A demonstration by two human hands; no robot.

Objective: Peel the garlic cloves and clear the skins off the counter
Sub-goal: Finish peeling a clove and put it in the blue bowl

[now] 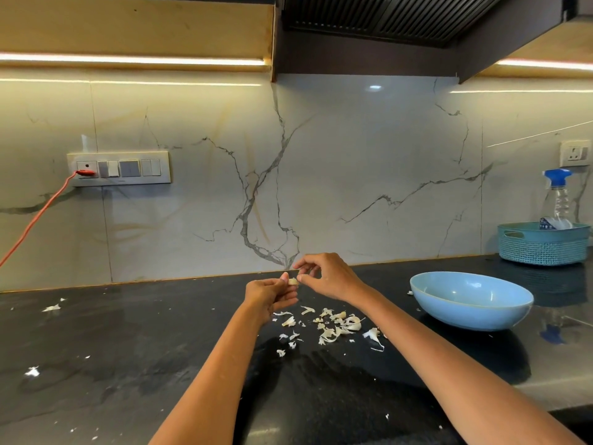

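Above the black counter [128,364] my left hand [269,295] pinches a small pale garlic clove [292,281] at its fingertips. My right hand [324,276] meets it from the right, thumb and fingers pinching at the clove's skin. Below the hands a scatter of several white garlic skins [333,326] lies on the counter. A light blue bowl [471,300] stands to the right of the skins; its inside is not visible.
More skin flakes lie at the left [51,307] and lower left [32,371]. A teal basket [544,242] holding a spray bottle [556,200] stands at the back right. An orange cord [35,220] hangs from the wall socket panel [118,168].
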